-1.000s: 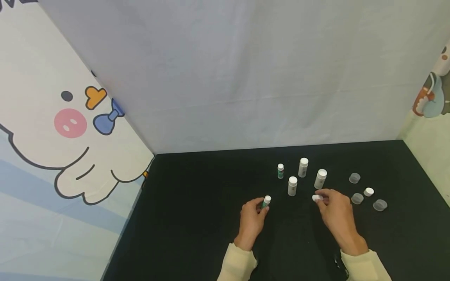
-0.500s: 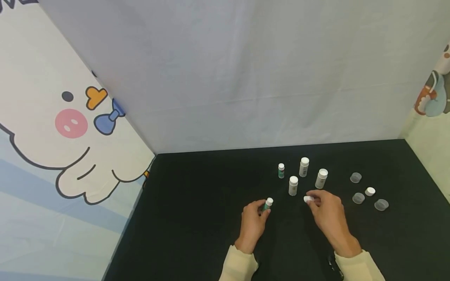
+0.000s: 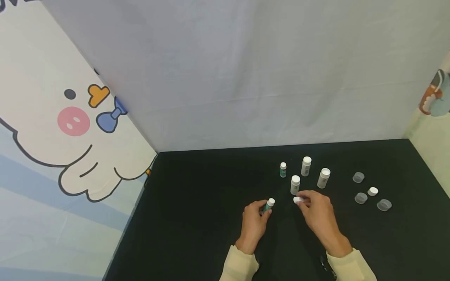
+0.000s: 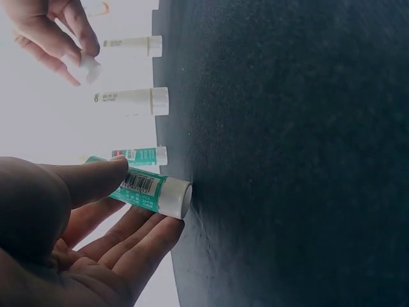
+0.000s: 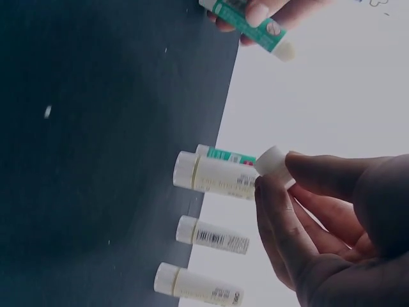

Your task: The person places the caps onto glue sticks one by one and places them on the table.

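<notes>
My left hand grips a small green glue stick between thumb and fingers, its white base low near the table. At its upper end, seen from the right wrist, a pale tip shows uncovered. To the right, my right hand pinches a white cap between thumb and fingertips, held above the table and apart from the green stick. Just behind the cap stands a white glue stick. A second green glue stick stands upright farther back.
Two more white glue sticks, one at the back and one to its right, stand upright on the black table. Clear plastic cups and a loose white cap lie at the right. A pale curtain borders the back edge.
My right hand has moved left with the white cap, closer to the green glue stick. The left hand keeps its grip and has barely shifted; the standing sticks stay put.
</notes>
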`<state>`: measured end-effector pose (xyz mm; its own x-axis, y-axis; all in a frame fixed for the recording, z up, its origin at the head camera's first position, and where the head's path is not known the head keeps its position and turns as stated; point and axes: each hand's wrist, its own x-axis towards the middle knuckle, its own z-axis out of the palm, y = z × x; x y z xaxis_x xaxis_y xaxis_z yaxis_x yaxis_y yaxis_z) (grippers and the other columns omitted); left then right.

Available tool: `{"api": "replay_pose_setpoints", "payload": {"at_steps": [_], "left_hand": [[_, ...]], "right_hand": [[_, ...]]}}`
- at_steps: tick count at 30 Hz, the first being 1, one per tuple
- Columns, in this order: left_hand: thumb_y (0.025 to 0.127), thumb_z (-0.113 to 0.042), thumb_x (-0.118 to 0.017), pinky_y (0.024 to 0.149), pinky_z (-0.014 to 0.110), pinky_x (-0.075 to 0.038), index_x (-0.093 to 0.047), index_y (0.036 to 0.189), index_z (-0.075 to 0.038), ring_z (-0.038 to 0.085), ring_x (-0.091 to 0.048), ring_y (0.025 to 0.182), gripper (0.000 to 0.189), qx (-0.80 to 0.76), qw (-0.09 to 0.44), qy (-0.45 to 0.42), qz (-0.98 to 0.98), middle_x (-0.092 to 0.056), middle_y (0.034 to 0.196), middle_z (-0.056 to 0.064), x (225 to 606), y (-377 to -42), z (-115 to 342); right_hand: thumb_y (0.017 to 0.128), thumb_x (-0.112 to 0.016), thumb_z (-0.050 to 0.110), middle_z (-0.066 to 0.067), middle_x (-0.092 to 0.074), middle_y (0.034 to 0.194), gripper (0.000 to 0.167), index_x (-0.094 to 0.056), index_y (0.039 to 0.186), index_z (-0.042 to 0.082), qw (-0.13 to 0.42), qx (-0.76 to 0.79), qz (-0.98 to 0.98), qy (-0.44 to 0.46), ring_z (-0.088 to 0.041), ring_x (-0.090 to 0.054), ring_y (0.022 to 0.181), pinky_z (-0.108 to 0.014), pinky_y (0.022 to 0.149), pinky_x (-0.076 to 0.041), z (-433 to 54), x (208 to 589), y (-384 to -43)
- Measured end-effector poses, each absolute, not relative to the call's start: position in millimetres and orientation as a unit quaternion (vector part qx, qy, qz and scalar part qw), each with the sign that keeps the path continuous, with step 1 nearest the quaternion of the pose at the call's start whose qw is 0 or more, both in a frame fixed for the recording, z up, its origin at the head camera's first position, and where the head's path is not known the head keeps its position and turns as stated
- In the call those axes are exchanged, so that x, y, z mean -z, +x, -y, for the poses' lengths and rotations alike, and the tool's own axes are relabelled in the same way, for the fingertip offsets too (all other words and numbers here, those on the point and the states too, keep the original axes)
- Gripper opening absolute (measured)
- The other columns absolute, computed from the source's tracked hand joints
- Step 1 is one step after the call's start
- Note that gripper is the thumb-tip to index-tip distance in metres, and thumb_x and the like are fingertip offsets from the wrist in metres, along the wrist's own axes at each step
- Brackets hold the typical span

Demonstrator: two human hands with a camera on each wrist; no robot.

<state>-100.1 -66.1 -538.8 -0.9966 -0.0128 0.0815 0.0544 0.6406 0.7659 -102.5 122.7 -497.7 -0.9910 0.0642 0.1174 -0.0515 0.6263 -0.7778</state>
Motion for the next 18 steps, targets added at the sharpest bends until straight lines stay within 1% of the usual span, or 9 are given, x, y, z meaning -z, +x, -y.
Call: {"api": "replay_pose_setpoints", "payload": {"at_steps": [5, 11, 18], "left_hand": [[0.091, 0.0, -0.08, 0.07, 0.028, -0.057, -0.078, 0.116, 0.002, 0.012, -0.07, 0.081, 0.026, 0.422, 0.039, -0.007, 0.906, -0.076, 0.1, 0.012, 538, -101, 68], [0.09, 0.0, -0.081, 0.07, 0.03, -0.057, -0.078, 0.115, 0.002, 0.013, -0.07, 0.08, 0.025, 0.413, 0.051, -0.013, 0.909, -0.076, 0.097, 0.012, 537, -102, 70], [0.09, 0.001, -0.081, 0.071, 0.03, -0.057, -0.078, 0.115, 0.002, 0.011, -0.068, 0.081, 0.025, 0.418, 0.041, -0.006, 0.908, -0.077, 0.099, 0.012, 536, -102, 70]], "right_hand": [[0.089, -0.076, -0.008, -0.026, -0.076, 0.102, 0.019, -0.076, 0.108, -0.008, 0.066, -0.438, 0.896, 0.002, -0.039, -0.077, 0.091, -0.053, 0.076, -0.06, -114, 498, -103], [0.089, -0.076, -0.009, -0.025, -0.076, 0.103, 0.019, -0.076, 0.108, -0.008, 0.074, -0.453, 0.888, 0.024, -0.038, -0.077, 0.092, -0.053, 0.079, -0.061, -105, 498, -105], [0.088, -0.077, -0.01, -0.024, -0.077, 0.103, 0.021, -0.076, 0.108, -0.007, 0.072, -0.466, 0.881, 0.035, -0.038, -0.077, 0.092, -0.052, 0.081, -0.061, -98, 498, -105]]}}
